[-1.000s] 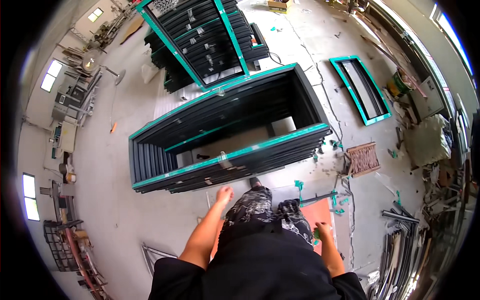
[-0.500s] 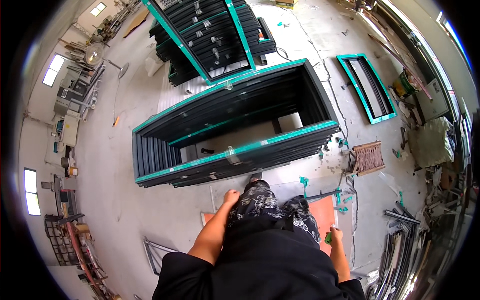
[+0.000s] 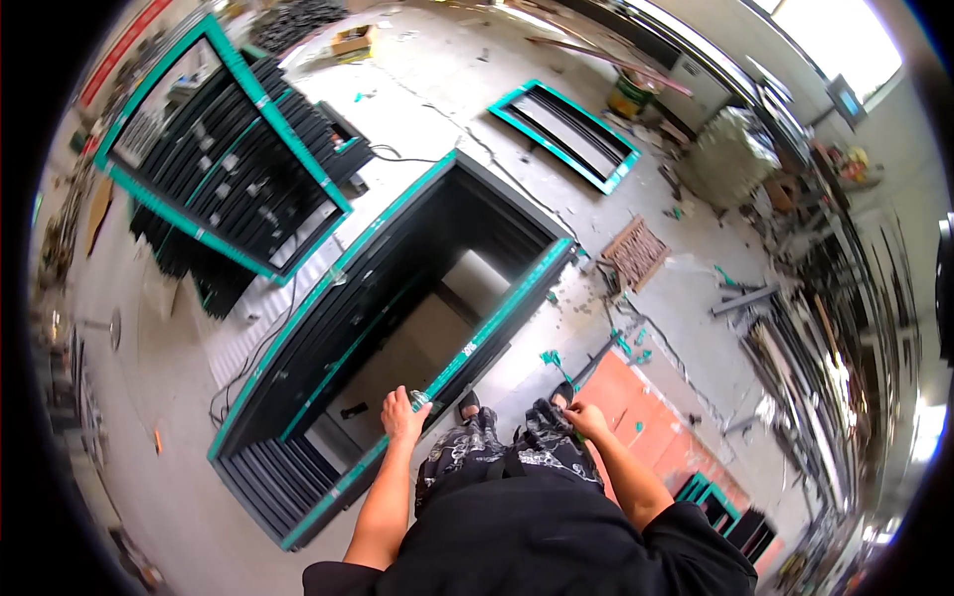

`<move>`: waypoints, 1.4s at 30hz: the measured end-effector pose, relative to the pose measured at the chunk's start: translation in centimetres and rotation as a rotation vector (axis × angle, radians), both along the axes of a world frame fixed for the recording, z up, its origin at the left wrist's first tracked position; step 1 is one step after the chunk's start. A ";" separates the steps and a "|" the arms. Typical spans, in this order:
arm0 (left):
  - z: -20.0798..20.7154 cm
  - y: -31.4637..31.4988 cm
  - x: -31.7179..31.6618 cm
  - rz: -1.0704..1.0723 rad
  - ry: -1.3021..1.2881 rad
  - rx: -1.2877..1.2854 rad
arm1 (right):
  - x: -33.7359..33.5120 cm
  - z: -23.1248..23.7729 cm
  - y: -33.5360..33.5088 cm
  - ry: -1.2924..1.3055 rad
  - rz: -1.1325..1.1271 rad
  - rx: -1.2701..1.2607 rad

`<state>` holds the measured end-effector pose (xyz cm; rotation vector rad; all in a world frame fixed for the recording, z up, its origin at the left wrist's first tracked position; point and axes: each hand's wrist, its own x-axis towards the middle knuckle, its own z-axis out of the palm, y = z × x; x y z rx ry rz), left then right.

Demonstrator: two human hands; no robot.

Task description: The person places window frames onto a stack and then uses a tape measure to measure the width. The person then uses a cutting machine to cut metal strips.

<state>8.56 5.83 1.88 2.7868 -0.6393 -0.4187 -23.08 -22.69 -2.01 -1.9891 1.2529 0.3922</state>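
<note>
In front of me lies a stack of black rectangular frames (image 3: 328, 288), its upper edges covered with teal film. My left hand (image 3: 402, 415) rests on the near upper rail, fingers stretched out, beside a piece of clear wrap (image 3: 419, 399). At my right thigh, my right hand (image 3: 586, 419) is closed; only a trace of the small green object in it shows below the fingers, so its kind is hidden. A dark loose piece (image 3: 354, 409) lies inside the stack's opening.
A teal-edged frame (image 3: 224, 149) leans on another dark stack at the far left. One more teal-edged frame (image 3: 566, 134) lies on the floor beyond. A brown woven stool (image 3: 636, 253), an orange sheet (image 3: 646, 412) and long metal profiles (image 3: 795, 387) are on the right.
My view has turned right and I stand closer to the stack. My left hand has moved from beside my leg onto the near rail. My right hand has come in to my thigh.
</note>
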 end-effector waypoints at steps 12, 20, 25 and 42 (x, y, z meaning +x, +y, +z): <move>-0.5 -3.9 1.4 -0.371 -0.001 0.145 | -8.3 -0.4 9.8 -0.082 -0.922 0.260; 0.2 -3.5 2.4 -0.409 0.088 0.090 | -8.6 -3.4 14.7 0.193 -0.627 0.084; 0.4 -2.5 2.6 -0.397 0.102 0.143 | -8.4 -3.8 15.0 0.180 -0.710 0.110; -1.5 -2.0 3.1 -0.366 0.136 0.229 | -9.4 -3.2 11.9 0.197 -0.661 0.134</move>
